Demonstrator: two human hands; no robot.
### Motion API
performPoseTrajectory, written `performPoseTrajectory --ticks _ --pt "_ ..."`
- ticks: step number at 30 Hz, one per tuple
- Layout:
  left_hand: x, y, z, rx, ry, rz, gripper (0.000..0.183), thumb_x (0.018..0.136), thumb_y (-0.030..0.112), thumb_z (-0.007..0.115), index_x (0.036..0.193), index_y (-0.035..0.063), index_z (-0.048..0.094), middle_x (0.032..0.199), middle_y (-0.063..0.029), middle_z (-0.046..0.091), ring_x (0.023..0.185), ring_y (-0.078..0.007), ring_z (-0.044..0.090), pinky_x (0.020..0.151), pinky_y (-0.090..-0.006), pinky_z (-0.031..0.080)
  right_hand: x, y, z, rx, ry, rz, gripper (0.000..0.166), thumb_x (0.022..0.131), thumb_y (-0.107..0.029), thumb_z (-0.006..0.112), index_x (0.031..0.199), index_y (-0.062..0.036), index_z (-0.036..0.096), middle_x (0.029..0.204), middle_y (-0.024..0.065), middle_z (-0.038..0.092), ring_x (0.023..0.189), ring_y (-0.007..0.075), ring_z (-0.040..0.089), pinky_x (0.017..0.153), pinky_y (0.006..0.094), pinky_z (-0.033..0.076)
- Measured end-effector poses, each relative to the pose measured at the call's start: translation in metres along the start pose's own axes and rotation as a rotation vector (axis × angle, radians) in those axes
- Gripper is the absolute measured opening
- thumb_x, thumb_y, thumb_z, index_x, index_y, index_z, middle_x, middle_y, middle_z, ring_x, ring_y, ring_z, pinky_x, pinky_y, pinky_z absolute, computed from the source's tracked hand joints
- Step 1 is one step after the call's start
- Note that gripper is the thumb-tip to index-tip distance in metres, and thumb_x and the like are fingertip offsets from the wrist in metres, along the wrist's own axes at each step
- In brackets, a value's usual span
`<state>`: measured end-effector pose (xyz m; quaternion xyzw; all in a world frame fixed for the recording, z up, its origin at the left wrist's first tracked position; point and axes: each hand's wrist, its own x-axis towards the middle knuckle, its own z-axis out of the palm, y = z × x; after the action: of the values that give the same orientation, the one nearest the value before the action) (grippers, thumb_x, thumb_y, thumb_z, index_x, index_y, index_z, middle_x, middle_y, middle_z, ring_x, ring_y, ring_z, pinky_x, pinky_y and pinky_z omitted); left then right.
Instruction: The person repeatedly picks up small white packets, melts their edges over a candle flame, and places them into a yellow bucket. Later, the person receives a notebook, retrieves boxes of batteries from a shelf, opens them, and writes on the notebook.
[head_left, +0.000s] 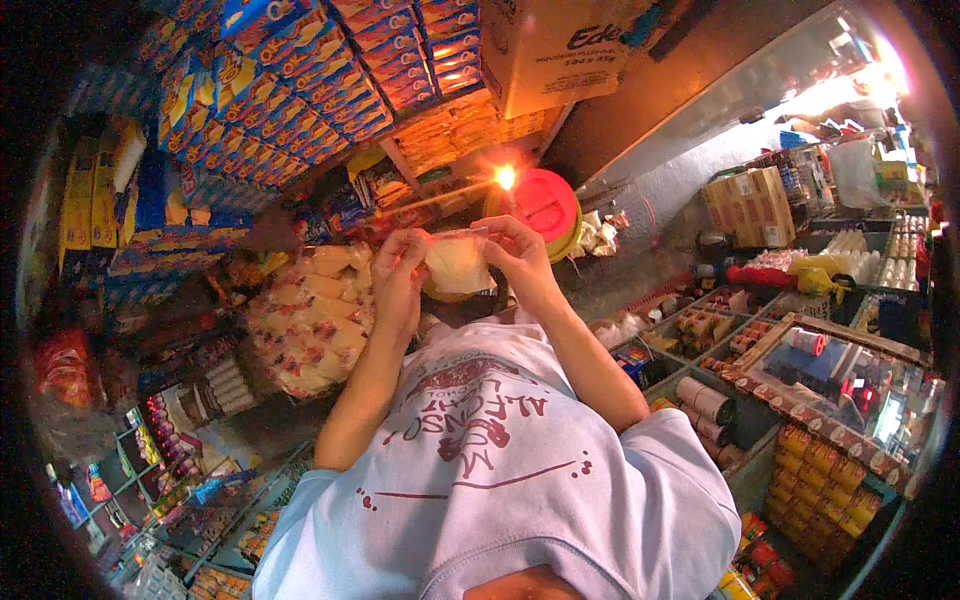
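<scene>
My left hand (400, 261) and my right hand (519, 246) hold a small clear plastic bag (456, 264) between them, each pinching an upper corner. Whitish contents fill the bag, though I cannot tell what they are. Just beyond my right fingers burns a small bright flame (505, 178), apparently a candle's; glare hides most of what bears it. It stands beside a red round lid (546, 201) on a yellow container. To the left of my left hand lies a big clear plastic sack (311, 322) of cream-coloured packs with red marks.
Blue and yellow cartons (262, 97) are stacked at the upper left. A brown cardboard box (559, 60) sits high ahead. Divided shelves on the right hold cans (817, 480), rolls and a glass-topped display case (840, 375). More goods fill compartments (142, 465) at lower left.
</scene>
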<state>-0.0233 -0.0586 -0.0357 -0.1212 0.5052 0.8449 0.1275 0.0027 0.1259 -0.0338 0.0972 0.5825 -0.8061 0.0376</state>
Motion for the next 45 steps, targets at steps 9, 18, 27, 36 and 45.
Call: performPoseTrajectory --ticks 9,18,27,36,45 --pt "-0.011 0.029 -0.012 0.228 -0.183 0.279 0.007 0.093 0.01 0.066 0.095 0.0036 0.064 0.098 -0.0015 0.063 0.09 -0.0119 0.059 0.082 -0.026 0.046 -0.005 -0.049 0.028 -0.478 -0.141 -0.22 0.018 0.086 -0.012 0.071 0.099 0.0009 0.072 0.097 0.0046 0.068 0.095 0.0128 0.063 0.085 0.0278 0.05" --pt "-0.011 0.031 -0.017 0.284 -0.22 0.379 0.007 0.092 0.008 0.068 0.094 0.0027 0.064 0.096 -0.0022 0.062 0.091 -0.0123 0.059 0.083 -0.0267 0.047 -0.022 -0.069 0.002 -0.592 -0.054 -0.085 0.015 0.085 -0.014 0.071 0.091 -0.0008 0.074 0.088 0.0093 0.072 0.084 0.0157 0.068 0.08 0.0295 0.052" --pt "-0.011 0.043 0.001 0.063 -0.19 0.127 0.009 0.093 0.014 0.067 0.096 0.0056 0.065 0.098 -0.001 0.065 0.089 -0.0101 0.061 0.078 -0.0271 0.051 -0.034 -0.048 -0.001 -0.392 -0.047 -0.083 0.043 0.078 -0.016 0.079 0.117 -0.0031 0.065 0.103 0.006 0.07 0.102 0.0167 0.065 0.09 0.0325 0.052" --pt "-0.008 0.016 0.035 0.239 -0.377 -0.152 0.031 0.097 0.021 0.061 0.123 0.0037 0.061 0.109 -0.0026 0.066 0.1 -0.0119 0.061 0.088 -0.0308 0.05 -0.041 -0.025 -0.006 -0.33 0.028 0.069 0.039 0.085 -0.03 0.074 0.112 -0.0021 0.069 0.09 0.0055 0.072 0.08 0.012 0.066 0.073 0.0307 0.054" --pt "-0.002 -0.026 0.081 0.541 -0.42 -0.356 0.039 0.099 0.036 0.056 0.115 0.0009 0.066 0.094 -0.0048 0.069 0.079 -0.013 0.067 0.07 -0.0263 0.055 -0.056 0.027 -0.062 0.143 0.203 0.172 0.039 0.091 -0.033 0.071 0.112 -0.001 0.062 0.097 0.0051 0.067 0.091 0.0127 0.063 0.078 0.0294 0.052"
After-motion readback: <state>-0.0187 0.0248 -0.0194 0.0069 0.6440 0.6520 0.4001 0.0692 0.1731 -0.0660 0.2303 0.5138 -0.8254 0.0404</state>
